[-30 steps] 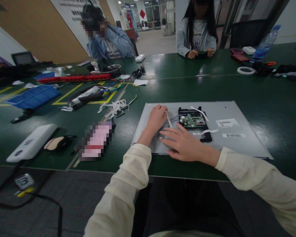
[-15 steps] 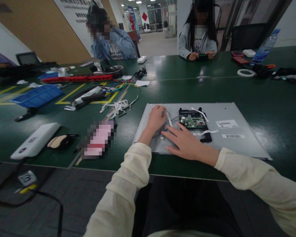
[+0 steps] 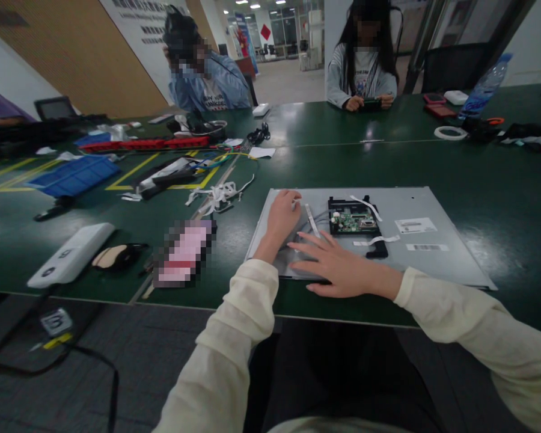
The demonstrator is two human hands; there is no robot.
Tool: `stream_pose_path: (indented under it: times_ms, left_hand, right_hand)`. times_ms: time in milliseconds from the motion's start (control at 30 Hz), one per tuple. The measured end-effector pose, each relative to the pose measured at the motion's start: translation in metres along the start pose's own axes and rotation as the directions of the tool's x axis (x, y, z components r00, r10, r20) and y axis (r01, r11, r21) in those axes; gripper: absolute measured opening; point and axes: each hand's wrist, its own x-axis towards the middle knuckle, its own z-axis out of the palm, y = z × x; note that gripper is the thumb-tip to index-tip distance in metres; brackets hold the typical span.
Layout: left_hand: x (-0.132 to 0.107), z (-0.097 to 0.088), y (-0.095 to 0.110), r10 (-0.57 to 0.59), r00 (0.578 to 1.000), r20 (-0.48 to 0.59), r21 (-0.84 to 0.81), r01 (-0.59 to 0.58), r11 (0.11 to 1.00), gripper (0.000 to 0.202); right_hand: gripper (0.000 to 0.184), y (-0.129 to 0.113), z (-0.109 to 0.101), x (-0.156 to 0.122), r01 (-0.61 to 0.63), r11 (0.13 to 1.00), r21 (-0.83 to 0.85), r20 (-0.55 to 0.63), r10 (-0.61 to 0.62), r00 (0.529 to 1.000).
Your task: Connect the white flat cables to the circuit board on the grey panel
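Observation:
A grey metal panel lies flat on the green table in front of me. A green circuit board in a black bracket sits on its middle, with white ribbon strips beside it. My left hand rests on the panel's left part, fingers curled down near a thin white strip. My right hand lies flat on the panel's near left edge, fingers stretched out and apart, holding nothing.
To the left lie a white device, a blurred pink object, loose white ribbons, a blue tray and a red strip. Two people sit across the table. A bottle and tape roll stand far right.
My right hand has slid a little toward me and leftward along the panel's near edge. My left hand has drawn back from the white strip, which now lies uncovered.

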Motion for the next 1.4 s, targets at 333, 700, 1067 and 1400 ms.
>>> stream_pose_path:
  times_ms: [333,700,1067,1400]
  left_hand:
    - [-0.006,-0.012,0.000,-0.057,0.996,-0.070,0.081,0.062,0.995,0.022]
    - [-0.010,-0.012,0.001,-0.068,0.993,-0.095,0.167,0.083,0.982,0.020]
    - [-0.012,-0.004,-0.009,-0.070,0.997,-0.019,0.161,0.072,0.984,0.020]
    - [-0.010,-0.002,-0.013,-0.098,0.995,0.030,0.215,0.089,0.973,0.020]
  right_hand:
    - [0.049,0.025,0.012,0.001,-0.149,0.989,-0.010,-0.064,0.148,0.987]
    - [0.050,0.106,0.015,-0.010,-0.423,0.901,-0.098,-0.175,0.403,0.898]
    - [0.057,0.204,0.009,-0.071,-0.753,0.630,-0.191,-0.272,0.703,0.657]
    - [0.058,0.230,-0.003,-0.110,-0.785,0.565,-0.254,-0.372,0.692,0.618]
